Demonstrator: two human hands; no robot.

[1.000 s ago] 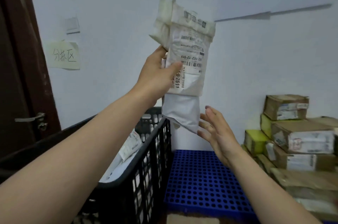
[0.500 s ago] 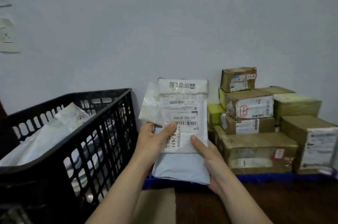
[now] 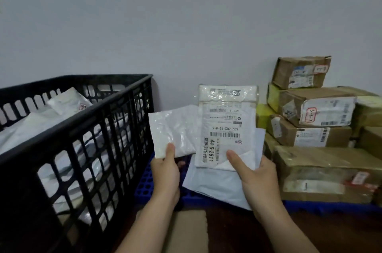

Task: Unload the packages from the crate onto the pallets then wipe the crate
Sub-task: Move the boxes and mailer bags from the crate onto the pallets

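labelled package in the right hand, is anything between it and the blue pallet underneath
Nothing solid. The right hand grips the labelled package with a larger grey mailer hanging behind and below it, over the blue pallet, bare where it shows. The cardboard boxes fill only the pallet's right side.

One crate (image 3: 86,118), one pallet (image 3: 330,208), two hands (image 3: 165,174) (image 3: 258,178), three held packages (image 3: 227,120), over five boxes (image 3: 318,108)
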